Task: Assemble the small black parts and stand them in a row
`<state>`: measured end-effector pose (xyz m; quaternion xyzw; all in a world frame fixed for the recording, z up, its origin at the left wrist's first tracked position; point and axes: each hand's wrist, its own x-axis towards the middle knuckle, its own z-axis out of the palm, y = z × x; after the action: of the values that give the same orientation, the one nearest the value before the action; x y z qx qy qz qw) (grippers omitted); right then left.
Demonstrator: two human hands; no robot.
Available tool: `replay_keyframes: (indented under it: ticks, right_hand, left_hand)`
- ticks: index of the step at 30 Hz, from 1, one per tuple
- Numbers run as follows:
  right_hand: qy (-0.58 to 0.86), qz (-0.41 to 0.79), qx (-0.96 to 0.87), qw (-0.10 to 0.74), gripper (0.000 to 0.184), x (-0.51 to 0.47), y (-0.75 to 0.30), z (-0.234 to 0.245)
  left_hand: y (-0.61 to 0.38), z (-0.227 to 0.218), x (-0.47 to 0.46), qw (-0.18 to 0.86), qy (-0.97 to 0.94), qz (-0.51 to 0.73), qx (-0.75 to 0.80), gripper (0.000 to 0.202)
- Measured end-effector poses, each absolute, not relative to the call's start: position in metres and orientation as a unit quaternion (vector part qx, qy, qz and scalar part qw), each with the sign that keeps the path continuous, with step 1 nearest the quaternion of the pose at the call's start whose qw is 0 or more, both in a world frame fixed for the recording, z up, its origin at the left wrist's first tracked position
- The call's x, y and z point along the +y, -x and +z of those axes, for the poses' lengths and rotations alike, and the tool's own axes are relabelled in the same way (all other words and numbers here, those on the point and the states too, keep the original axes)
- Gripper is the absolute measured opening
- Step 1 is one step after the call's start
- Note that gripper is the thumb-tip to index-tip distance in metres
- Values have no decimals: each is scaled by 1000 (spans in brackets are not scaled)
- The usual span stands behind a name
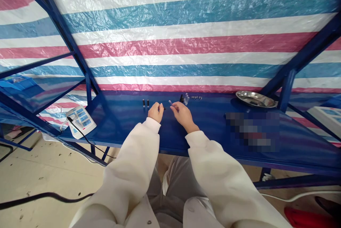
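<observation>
Both my hands rest on a blue metal shelf [207, 125], sleeves white. My left hand [156, 111] is curled shut around a small dark piece that pokes out toward the right. My right hand [182, 113] pinches a small clear tube-like part [170, 102] between thumb and fingers. Two short black cylinders [145, 103] stand upright just beyond my left hand. Past my right hand lies a cluster of small clear and black parts [184, 98], then a row of tiny dark pieces [196, 97].
A round steel dish [255, 99] sits at the shelf's back right. A white power strip [81, 120] with a black cable lies on the left end. A striped tarp hangs behind. Blue frame posts rise on both sides. A blurred patch covers part of the shelf's right.
</observation>
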<state>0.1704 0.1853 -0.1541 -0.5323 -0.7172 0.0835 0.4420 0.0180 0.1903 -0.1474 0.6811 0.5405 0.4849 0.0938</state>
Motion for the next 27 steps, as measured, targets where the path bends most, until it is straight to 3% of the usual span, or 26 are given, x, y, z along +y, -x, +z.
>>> replay_keyframes:
  ticks: [6, 17, 27]
  right_hand:
    - [428, 153, -777, 436, 16, 184, -163, -154]
    - [420, 137, -826, 351, 18, 184, -164, -153]
    - [679, 79, -692, 233, 17, 192, -192, -135]
  left_hand:
    - [-21, -148, 189, 129, -724, 447, 509, 28]
    - [-19, -153, 191, 140, -758, 444, 456, 31]
    - [-21, -148, 185, 137, -750, 441, 473, 37]
